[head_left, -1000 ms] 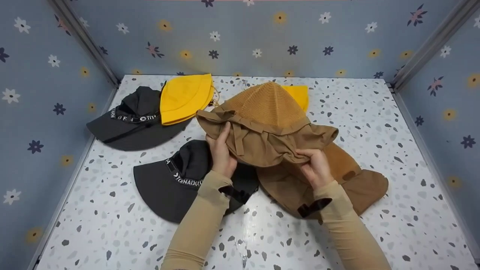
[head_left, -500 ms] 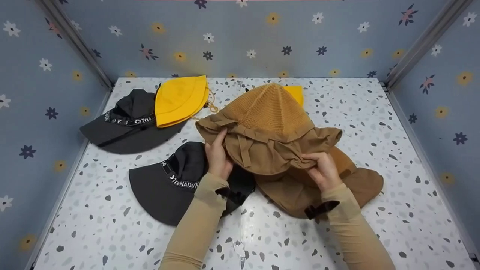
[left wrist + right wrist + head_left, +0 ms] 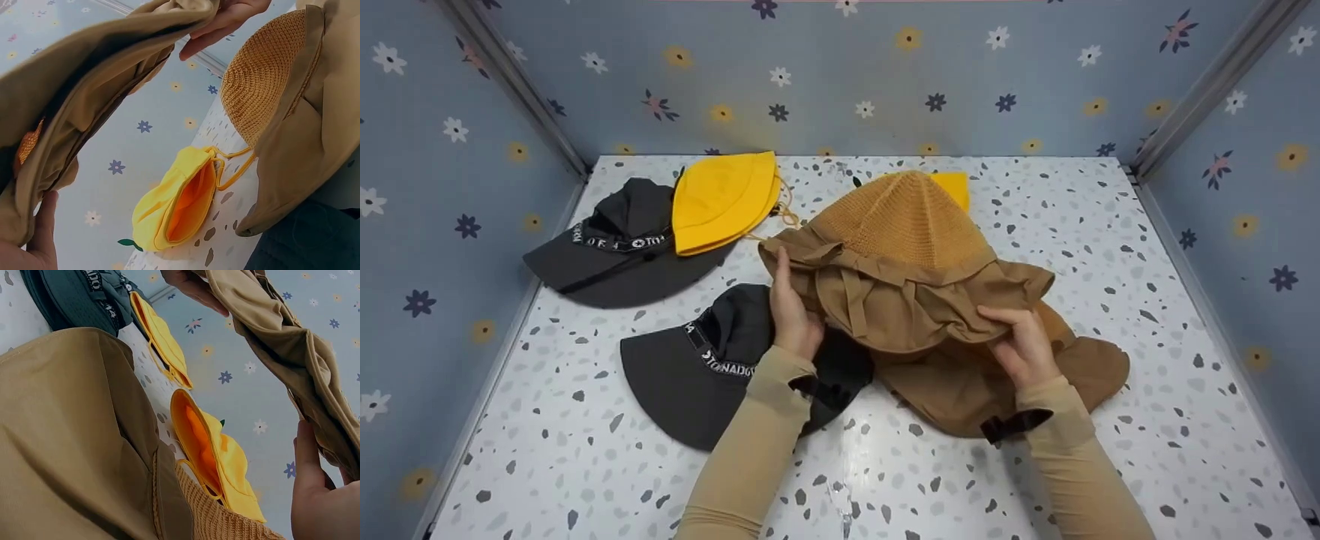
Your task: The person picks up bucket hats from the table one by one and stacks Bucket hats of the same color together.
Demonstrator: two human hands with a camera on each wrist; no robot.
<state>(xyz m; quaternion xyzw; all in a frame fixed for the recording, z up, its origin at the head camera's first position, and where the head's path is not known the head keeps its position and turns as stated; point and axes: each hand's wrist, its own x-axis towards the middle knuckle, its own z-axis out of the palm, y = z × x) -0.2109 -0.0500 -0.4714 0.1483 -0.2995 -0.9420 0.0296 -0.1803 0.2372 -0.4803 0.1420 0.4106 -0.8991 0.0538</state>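
Observation:
Both hands hold a brown sun hat [image 3: 911,225] with a knitted tan crown and a gathered cloth brim, raised over the table with its crown away from me. My left hand [image 3: 795,315] grips the brim's left side, thumb up along the outside, fingers mostly hidden beneath. At the right of the brim, my right hand [image 3: 1024,341] pinches the cloth between thumb and fingers. A second brown hat [image 3: 1099,367] lies underneath, partly covered; its knitted crown [image 3: 264,79] shows in the left wrist view. The held hat's brim [image 3: 270,332] appears edge-on in the right wrist view.
Left of the brown hats lies a black hat [image 3: 667,382] with a lettered band. Behind it, a yellow hat [image 3: 724,202] overlaps another black hat [image 3: 615,270]. Another yellow hat [image 3: 180,197] with a cord sits behind the held hat. Flower-patterned panels [image 3: 840,75] enclose the speckled table [image 3: 1170,450].
The held hat has shifted slightly right and toward me, both hands still on its brim. My right hand has moved right, and my left thumb now points straighter up. The other hats stay put.

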